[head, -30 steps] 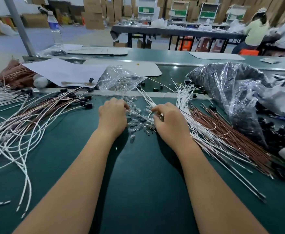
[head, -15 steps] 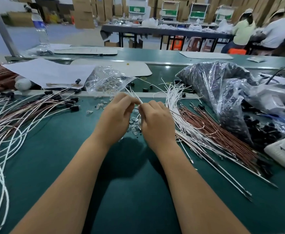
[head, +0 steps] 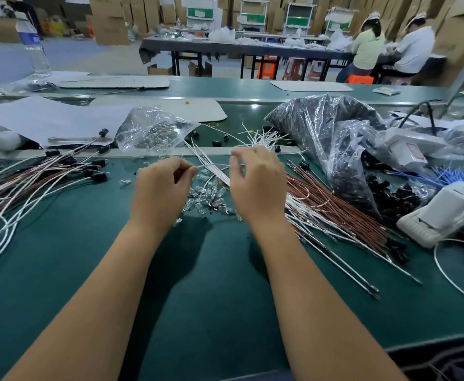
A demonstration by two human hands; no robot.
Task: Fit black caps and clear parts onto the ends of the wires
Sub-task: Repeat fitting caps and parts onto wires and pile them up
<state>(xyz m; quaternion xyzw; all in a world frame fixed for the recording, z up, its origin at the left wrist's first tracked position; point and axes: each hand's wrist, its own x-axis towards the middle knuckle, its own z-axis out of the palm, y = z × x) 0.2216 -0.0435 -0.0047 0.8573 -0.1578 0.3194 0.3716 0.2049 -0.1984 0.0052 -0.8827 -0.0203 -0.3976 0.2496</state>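
Observation:
My left hand (head: 161, 191) and my right hand (head: 256, 185) are raised over a heap of small clear parts (head: 206, 199) on the green bench. A thin white wire (head: 216, 165) runs between them; my left fingers pinch one end and my right fingers pinch it further along. Whether a clear part sits on the wire's tip is hidden by my fingers. Unfitted white and brown wires (head: 327, 213) lie in a fan to the right. Wires with black caps (head: 60, 171) on their ends lie to the left. Loose black caps (head: 395, 196) spill from a plastic bag (head: 332, 138).
A small clear bag of parts (head: 154, 130) lies beyond my hands next to a white sheet (head: 46, 119). White plastic holders (head: 445, 213) sit at the right edge. A water bottle (head: 34, 45) stands at the back left. Two people work at a far table.
My hands rose from the clear-part heap, met at the middle, then drew apart with a white wire stretched between them. The camera view shifted left and back.

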